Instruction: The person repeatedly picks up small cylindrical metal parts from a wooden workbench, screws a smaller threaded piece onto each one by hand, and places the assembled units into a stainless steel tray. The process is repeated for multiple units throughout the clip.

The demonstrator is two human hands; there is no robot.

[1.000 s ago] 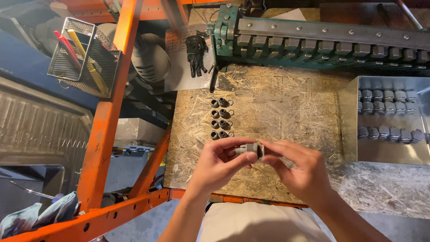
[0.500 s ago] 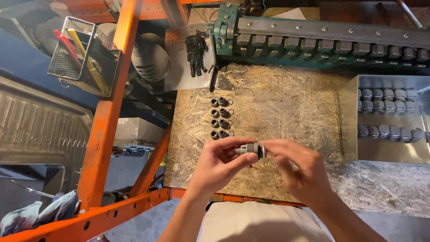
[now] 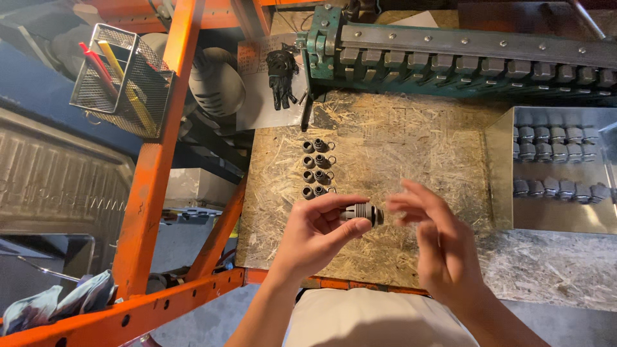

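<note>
— Fingers (image 3: 334, 207) of the left hand (image 3: 315, 234) pinch what?

— 1 small grey threaded fitting (image 3: 361, 214), held above the chipboard bench (image 3: 411, 148). The right hand (image 3: 443, 247) hovers just beside it, fingers spread and blurred, gripping nothing.

— What lies nearby?

— 2 short columns of small dark parts (image 3: 317, 168) beyond the left hand; a metal tray (image 3: 498, 167) of similar fittings to the right.

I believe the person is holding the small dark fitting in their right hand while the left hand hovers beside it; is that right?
Not quite: the head view shows the sides swapped. The small dark fitting is pinched in the left hand, while the right hand hovers beside it with fingers spread and blurred, not gripping it.
</note>
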